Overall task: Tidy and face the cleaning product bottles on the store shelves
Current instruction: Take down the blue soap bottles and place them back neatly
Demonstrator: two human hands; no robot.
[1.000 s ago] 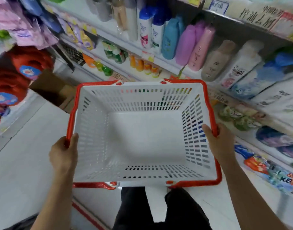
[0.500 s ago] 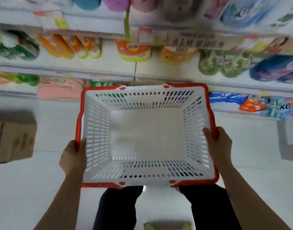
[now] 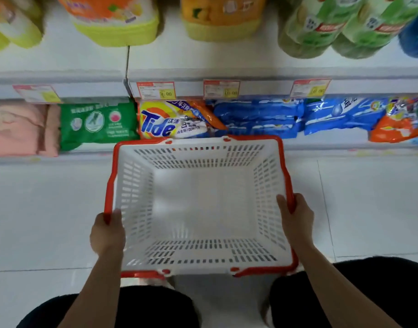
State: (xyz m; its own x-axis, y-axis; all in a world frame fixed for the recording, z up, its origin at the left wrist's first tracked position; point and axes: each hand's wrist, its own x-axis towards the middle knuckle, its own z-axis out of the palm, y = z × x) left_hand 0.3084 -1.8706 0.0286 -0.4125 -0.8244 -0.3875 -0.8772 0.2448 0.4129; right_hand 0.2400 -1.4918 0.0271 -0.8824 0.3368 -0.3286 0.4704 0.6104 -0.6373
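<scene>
Both hands are holding an empty basket (image 3: 267,185) low over the floor (image 3: 37,221), in front of the bottom shelves; the left hand (image 3: 107,233) is gripping the red rim on its side, thumb hooked over the top; the right hand (image 3: 297,218) is doing the same on the other side; the fingers under the rim are hidden.

The bottles are standing on the upper shelf (image 3: 203,58), well above the basket; two orange ones (image 3: 113,17) are sitting left of centre, green ones (image 3: 307,27) are crowding the right, and a blue one (image 3: 416,36) is showing at the edge. Only their lower halves are in view, so I cannot tell which way the labels are facing. Bags of detergent, a Tide bag (image 3: 160,121) among them, are lying on the shelf below.

The step seems to be setting the basket down so that the hands are free; the person is probably best lowering it level and flat, clear of the shelf edge and of their knees. Then each bottle wants turning label-out and pulling to the front lip, above its price tag (image 3: 155,90).
</scene>
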